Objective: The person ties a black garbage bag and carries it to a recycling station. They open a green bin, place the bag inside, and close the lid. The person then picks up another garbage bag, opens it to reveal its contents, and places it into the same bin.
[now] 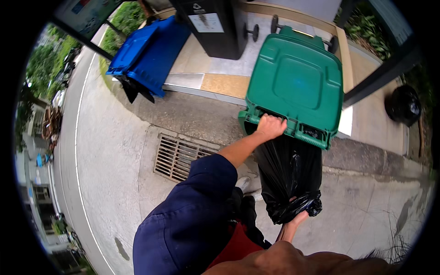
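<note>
I see the left hand (272,126) curled over the front edge of the big green bin (295,80), with its fingers bent in tight. The right hand (297,221) is lower down, close to the body, and it is holding the bunched end of a black bag (289,174) (I can't see all its fingers, because the shiny folds hide some). The bag is between the two hands, just below the bin's edge, long and wrinkly, and I can't tell how much of it is inside the bin. The left arm has a dark blue sleeve (183,206). Pale shoes (245,183) peek out near the bag, and a metal drain grate (185,158) is in the ground to the left. Past the grate there is a blue bin (153,50) with black plastic (130,89) poking out of its front. A dark bin (213,30) with a white label is between the blue one and the green one. Way over on the right sits another black bag, round and full (403,105)
</note>
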`<state>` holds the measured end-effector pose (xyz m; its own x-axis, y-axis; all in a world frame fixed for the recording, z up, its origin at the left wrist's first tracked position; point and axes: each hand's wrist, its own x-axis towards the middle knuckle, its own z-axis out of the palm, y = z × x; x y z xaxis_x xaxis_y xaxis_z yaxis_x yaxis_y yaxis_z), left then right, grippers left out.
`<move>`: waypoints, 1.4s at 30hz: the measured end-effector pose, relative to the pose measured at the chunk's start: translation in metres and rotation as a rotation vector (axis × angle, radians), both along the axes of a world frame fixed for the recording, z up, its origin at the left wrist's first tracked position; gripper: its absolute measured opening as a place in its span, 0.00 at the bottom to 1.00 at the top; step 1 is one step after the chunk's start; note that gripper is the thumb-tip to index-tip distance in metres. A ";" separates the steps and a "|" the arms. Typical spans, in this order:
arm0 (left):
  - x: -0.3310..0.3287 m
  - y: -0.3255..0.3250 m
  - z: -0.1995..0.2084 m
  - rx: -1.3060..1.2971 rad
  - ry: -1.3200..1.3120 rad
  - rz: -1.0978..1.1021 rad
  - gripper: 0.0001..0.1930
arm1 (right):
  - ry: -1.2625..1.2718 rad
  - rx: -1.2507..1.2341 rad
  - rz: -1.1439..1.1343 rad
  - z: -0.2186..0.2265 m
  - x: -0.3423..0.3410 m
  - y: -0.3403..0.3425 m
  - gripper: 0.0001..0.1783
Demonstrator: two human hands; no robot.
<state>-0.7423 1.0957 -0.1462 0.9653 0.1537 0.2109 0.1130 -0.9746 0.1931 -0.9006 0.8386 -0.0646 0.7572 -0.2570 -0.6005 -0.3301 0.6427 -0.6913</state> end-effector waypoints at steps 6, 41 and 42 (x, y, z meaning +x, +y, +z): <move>0.002 0.000 -0.010 -0.053 -0.007 0.026 0.20 | -0.157 -0.230 0.048 0.032 -0.032 -0.079 0.12; -0.070 -0.141 -0.001 0.101 0.622 0.537 0.33 | 0.523 -0.276 -0.702 0.057 -0.182 -0.457 0.17; -0.065 -0.145 -0.018 -0.043 0.783 0.575 0.27 | 0.525 -0.227 -0.755 0.060 -0.164 -0.467 0.18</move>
